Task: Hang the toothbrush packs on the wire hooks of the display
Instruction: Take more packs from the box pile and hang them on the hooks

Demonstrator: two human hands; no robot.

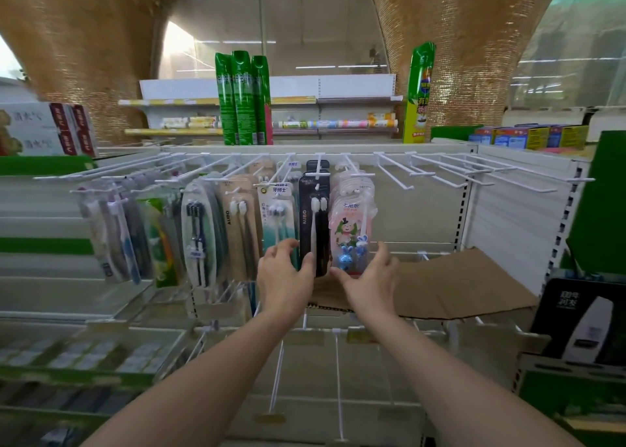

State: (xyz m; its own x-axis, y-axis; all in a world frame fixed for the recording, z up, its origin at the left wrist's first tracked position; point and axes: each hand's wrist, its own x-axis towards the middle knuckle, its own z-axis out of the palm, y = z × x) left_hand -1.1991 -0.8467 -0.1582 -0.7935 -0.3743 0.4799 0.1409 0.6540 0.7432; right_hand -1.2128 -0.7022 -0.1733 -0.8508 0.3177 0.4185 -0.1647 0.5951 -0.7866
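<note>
A row of white wire hooks [423, 172] runs across the display; those on the left and middle carry toothbrush packs. A black pack [315, 209] hangs in the middle, and my left hand [284, 273] grips its lower end between thumb and fingers. Right of it hangs a bunch of pink children's packs [350, 223] with a blue rabbit figure. My right hand [371, 277] cups the bottom of that bunch, thumb under it and fingers at its right side. More packs [200, 233] hang further left.
Several hooks to the right of the pink packs carry nothing. Flattened brown cardboard [457, 287] lies on the shelf behind my right hand. Green spray cans [242, 100] stand on top of the display. A black box [582, 324] sits at lower right, above a green carton.
</note>
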